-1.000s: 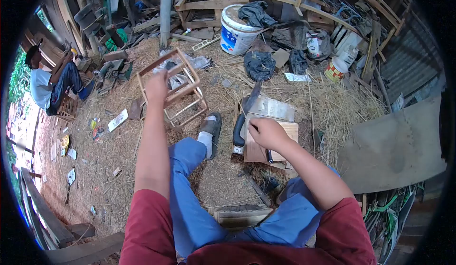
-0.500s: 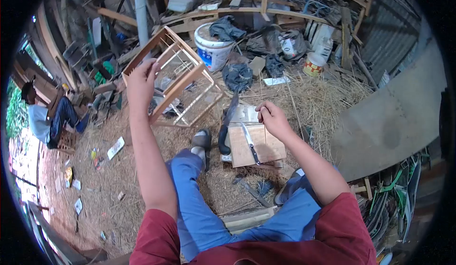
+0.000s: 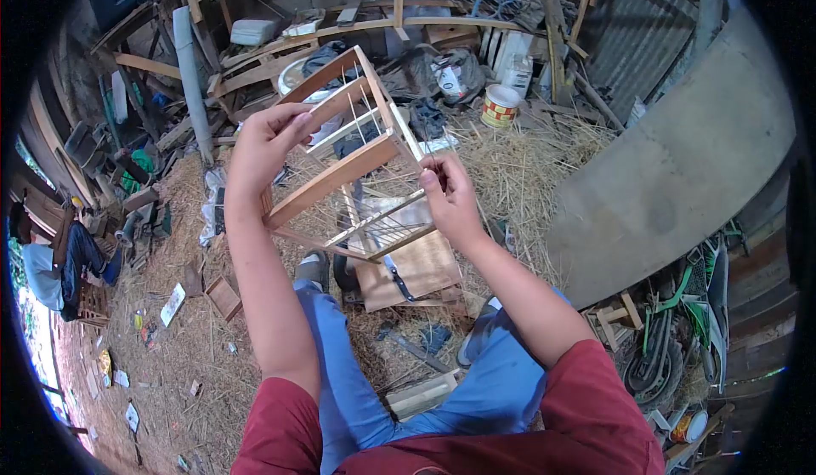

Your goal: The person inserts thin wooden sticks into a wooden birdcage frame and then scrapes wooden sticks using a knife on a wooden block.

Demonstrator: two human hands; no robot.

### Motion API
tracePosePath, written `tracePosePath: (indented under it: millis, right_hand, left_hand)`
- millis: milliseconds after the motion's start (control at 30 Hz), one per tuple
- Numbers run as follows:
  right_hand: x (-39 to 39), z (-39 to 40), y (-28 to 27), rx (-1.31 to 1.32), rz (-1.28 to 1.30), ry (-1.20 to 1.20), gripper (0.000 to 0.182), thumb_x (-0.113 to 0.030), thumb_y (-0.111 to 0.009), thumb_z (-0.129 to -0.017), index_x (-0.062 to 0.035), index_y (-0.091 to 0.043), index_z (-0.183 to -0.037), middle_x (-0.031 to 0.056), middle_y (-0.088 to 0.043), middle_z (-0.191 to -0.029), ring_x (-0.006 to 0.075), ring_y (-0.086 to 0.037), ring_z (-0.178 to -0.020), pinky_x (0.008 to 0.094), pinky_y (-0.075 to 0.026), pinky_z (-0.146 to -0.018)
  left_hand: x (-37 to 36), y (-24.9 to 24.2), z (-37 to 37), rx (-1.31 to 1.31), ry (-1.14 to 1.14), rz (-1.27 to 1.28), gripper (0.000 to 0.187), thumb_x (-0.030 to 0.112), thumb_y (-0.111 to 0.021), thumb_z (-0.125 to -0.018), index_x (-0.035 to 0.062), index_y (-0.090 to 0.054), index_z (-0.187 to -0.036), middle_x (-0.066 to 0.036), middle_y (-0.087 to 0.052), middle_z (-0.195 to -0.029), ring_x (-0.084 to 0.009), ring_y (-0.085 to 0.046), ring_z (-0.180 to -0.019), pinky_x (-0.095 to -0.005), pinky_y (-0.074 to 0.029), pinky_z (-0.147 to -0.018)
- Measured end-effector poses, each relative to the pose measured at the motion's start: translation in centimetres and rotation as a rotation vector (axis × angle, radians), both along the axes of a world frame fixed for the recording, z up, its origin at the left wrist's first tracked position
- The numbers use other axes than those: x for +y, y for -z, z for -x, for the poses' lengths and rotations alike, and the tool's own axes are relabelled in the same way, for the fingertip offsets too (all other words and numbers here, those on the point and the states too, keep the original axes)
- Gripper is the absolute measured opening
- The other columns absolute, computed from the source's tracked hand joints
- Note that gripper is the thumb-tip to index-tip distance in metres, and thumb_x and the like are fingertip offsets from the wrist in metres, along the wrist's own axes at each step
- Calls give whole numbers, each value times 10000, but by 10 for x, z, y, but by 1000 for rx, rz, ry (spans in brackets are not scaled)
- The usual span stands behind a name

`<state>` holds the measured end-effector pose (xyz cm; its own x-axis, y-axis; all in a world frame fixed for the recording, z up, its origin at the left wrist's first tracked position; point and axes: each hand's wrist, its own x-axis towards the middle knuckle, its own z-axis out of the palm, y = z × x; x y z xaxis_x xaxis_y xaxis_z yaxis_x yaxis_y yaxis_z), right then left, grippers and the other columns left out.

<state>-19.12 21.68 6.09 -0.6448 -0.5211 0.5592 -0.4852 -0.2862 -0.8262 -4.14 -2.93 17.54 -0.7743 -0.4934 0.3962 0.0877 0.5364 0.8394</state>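
I hold a small wooden slat cage up in front of me with both hands. My left hand grips its left frame bar. At the cage's right side my right hand pinches a thin stick. Below the cage lies a wooden board on the straw, and a knife with a dark handle rests on that board. My legs in blue trousers stretch out under it.
A person in a light shirt sits at the far left. A white bucket, a tin can, planks and scrap wood are piled at the back. A large grey sheet leans at the right. Straw covers the ground.
My left hand lifted the cage from the ground up toward me. My right hand left the knife on the board and moved up to the cage's right side.
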Motion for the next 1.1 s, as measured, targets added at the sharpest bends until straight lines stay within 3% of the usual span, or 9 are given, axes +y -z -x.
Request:
tracePosePath:
  millis: [67,200,400,533,667,733,867,900,1100]
  right_hand:
    - [5,3,-7,45,53,25,218,-236,-654,-1011,-30,-649,-941,34,-573,-856,93,-503,-735,262,-407,-649]
    - [13,20,1,223,-3,71,228,-228,-652,-1014,-23,-639,-917,27,-549,-778,94,-496,-688,259,-405,-625]
    - [29,16,-16,-140,58,205,279,-249,-651,-1028,-4,-638,-895,-6,-609,-789,47,-490,-703,255,-404,-613]
    - [39,26,-23,-389,130,244,328,-330,-614,-1049,-51,-648,-879,-41,-584,-762,41,-468,-682,226,-378,-633]
    - [44,31,-26,-522,234,230,313,-313,-623,-1044,-62,-646,-859,-33,-594,-766,49,-480,-680,225,-387,-641]
    - [42,35,-21,-560,262,153,297,-293,-635,-1037,-63,-645,-850,-27,-599,-767,56,-484,-679,222,-389,-645]
    - [30,32,-17,-485,268,103,286,-277,-647,-1030,-62,-642,-842,-30,-595,-763,49,-477,-676,215,-381,-640]
    - [30,34,-17,-430,234,134,281,-267,-666,-1019,-60,-635,-832,-39,-578,-758,43,-464,-680,224,-371,-629]
    - [27,31,-20,-420,203,158,280,-265,-672,-1013,-42,-644,-847,-38,-585,-762,48,-480,-700,238,-388,-639]
  left_hand:
    - [6,1,9,10,22,-61,251,122,-654,-1002,-71,-693,-1159,-63,-733,-912,-98,-676,-821,-244,-529,-742]
    - [14,4,23,15,81,-52,256,128,-644,-1010,-63,-689,-1173,-44,-719,-891,-92,-668,-805,-243,-526,-727]
    - [35,-1,34,-40,95,7,283,181,-628,-1025,-60,-695,-1156,-18,-700,-872,-52,-633,-801,-246,-517,-686]
    - [34,-10,32,199,73,-272,413,350,-543,-1076,-29,-706,-1091,-147,-759,-1028,-219,-739,-978,-309,-572,-864]
    - [46,6,25,400,-153,-275,481,420,-446,-1099,10,-697,-1083,-98,-733,-1044,-188,-679,-1007,-352,-517,-936]
    - [60,39,22,469,-542,-195,484,445,-403,-1105,42,-670,-1081,-64,-692,-1055,-175,-635,-1005,-346,-497,-897]
    - [116,82,20,351,-138,-654,508,504,-350,-1100,53,-561,-1201,-104,-665,-1062,-205,-652,-935,-362,-516,-843]
    - [116,90,20,337,-93,-636,536,530,-336,-1095,61,-531,-1265,-110,-641,-1105,-232,-637,-1014,-389,-521,-852]
    - [109,95,18,446,-81,-665,381,404,-363,-1120,66,-538,-1147,-72,-596,-1053,-228,-630,-990,-426,-534,-918]
